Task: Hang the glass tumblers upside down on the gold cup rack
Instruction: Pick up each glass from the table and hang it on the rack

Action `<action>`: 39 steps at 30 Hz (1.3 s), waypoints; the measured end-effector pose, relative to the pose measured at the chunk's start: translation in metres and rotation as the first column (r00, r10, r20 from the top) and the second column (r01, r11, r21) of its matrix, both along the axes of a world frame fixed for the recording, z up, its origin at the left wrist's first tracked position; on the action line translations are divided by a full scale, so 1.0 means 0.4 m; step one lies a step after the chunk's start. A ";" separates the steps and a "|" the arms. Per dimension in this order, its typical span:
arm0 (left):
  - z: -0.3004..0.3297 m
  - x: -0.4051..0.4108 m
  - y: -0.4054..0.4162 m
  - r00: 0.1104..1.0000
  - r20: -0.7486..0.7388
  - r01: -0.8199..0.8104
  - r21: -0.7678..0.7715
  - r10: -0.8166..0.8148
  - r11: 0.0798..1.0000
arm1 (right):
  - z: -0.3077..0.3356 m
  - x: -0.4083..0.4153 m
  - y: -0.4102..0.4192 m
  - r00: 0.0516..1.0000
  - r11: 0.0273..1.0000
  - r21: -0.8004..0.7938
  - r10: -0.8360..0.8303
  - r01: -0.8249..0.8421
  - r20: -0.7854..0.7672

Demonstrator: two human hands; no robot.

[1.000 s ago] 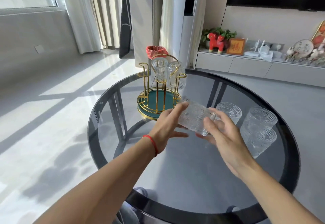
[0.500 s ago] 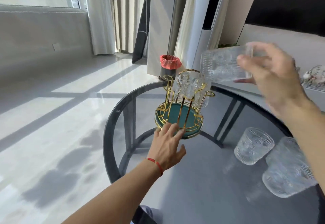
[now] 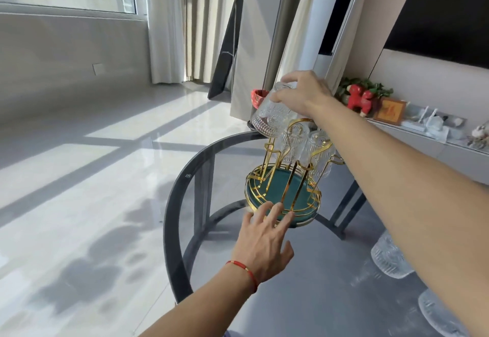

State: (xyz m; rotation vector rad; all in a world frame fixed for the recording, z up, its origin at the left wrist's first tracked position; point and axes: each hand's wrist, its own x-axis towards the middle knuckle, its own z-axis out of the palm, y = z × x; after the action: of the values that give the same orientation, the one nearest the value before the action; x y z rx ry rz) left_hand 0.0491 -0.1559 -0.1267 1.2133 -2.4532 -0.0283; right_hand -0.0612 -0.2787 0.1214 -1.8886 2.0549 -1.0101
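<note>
Overhead, the right hand (image 3: pixel 301 93) grips an inverted glass tumbler (image 3: pixel 270 115) by its base above the gold cup rack (image 3: pixel 284 178), seemingly just touching a prong, while the left hand (image 3: pixel 264 241) rests spread-fingered against the rack's rim.

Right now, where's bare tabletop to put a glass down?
Free: the stretch between the left hand and the loose tumblers at right, and near the table's left rim. Crowded: the gold rack, right hand lowering a tumbler.

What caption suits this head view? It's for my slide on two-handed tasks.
Right hand lowers an upturned glass tumbler over the gold cup rack; left hand steadies its base.
</note>
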 end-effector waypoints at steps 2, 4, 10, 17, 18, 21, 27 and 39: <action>0.001 0.000 0.001 1.000 -0.004 0.002 -0.001 -0.002 1.000 | -0.013 0.007 -0.018 0.998 0.999 0.026 -0.029 0.030 -0.048; 0.002 0.000 0.002 1.000 -0.006 0.000 -0.007 0.000 1.000 | -0.030 0.013 -0.029 0.996 0.997 0.069 -0.027 0.033 -0.081; 0.005 -0.002 0.002 1.000 -0.006 -0.009 -0.008 0.009 1.000 | -0.086 0.022 -0.029 0.957 0.982 0.189 0.069 -0.015 -0.280; 0.004 -0.004 0.002 1.000 -0.008 -0.014 0.002 0.014 1.000 | -0.107 0.036 -0.013 0.824 0.955 0.296 0.153 0.019 -0.545; 0.005 -0.004 0.002 1.000 -0.005 -0.015 0.005 0.015 1.000 | -0.103 0.037 -0.017 0.817 0.947 0.320 0.170 0.019 -0.551; 0.006 -0.004 0.000 1.000 0.006 -0.014 0.007 0.014 1.000 | -0.085 0.033 -0.030 0.819 0.903 0.430 0.246 0.001 -0.518; 0.004 -0.007 -0.002 0.999 0.037 -0.021 0.005 0.021 1.000 | -0.108 0.008 0.036 0.831 0.959 0.276 0.202 -0.060 -0.519; 0.089 -0.068 0.086 0.998 0.058 0.014 0.053 -0.017 0.999 | -0.362 -0.174 0.598 0.973 0.983 -0.145 0.077 -0.110 -0.216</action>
State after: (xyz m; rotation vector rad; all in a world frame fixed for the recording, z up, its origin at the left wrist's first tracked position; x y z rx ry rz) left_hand 0.0220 -0.1216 -0.0911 1.2331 -2.5272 -0.0628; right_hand -0.1307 -0.0396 -0.0235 -2.2369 2.0228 -1.0150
